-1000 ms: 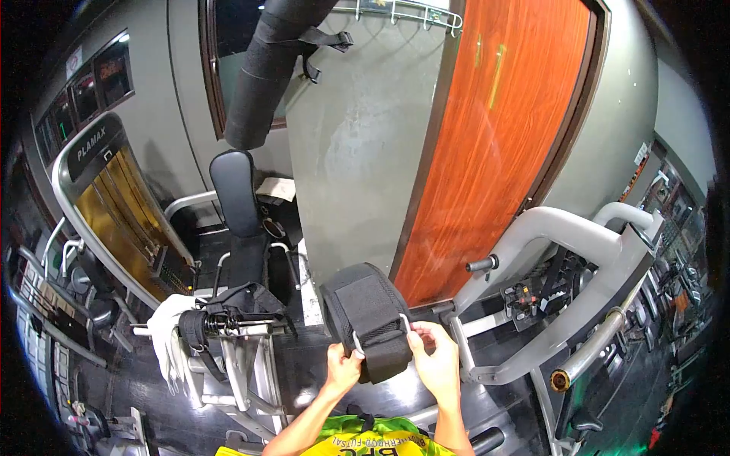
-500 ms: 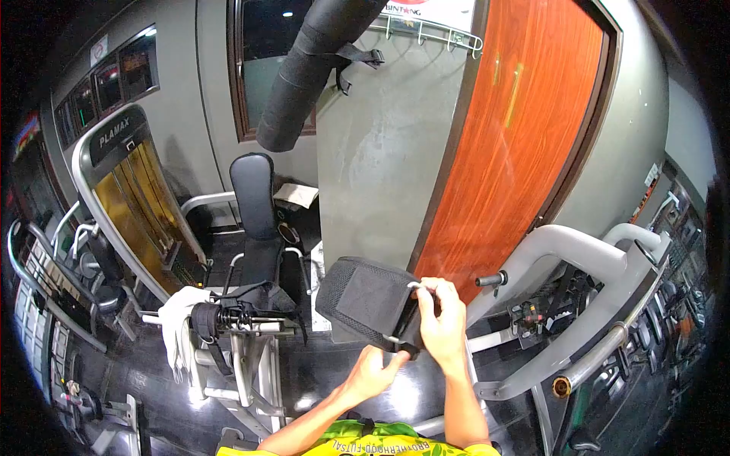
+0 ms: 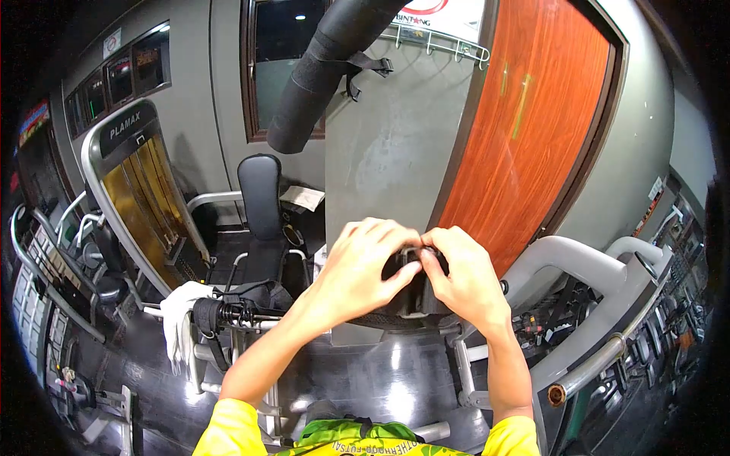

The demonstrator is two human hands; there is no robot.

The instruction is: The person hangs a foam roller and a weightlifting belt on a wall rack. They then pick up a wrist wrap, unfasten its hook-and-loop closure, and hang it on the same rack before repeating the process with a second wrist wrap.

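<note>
Fingers of your left hand bend over the upper part of a black padded cuff, while the thumb stretches underneath; between thumb and forefinger a gap is open, and dark material shows inside it. Fingers of your right hand curl in from the other side, with the thumb close to the forefinger. Both hands appear closed on the cuff, near its top edge, where their fingertips nearly meet. How firmly they pinch, one cannot tell, since some tips are hidden.

The cuff is in the air between your hands, and no table carries it. At its lower edge a metal ring is visible. As it seems, the step in hand is to handle the cuff at its upper edge; the next move calls for a steady hold from both sides, so that it does not twist.

Farther out, to the left, a metal frame carries a white cloth over its left end, with black straps just beside it. Behind the frame stands a black backrest. To the right are a grey machine arm and, behind it, a wooden door.
</note>
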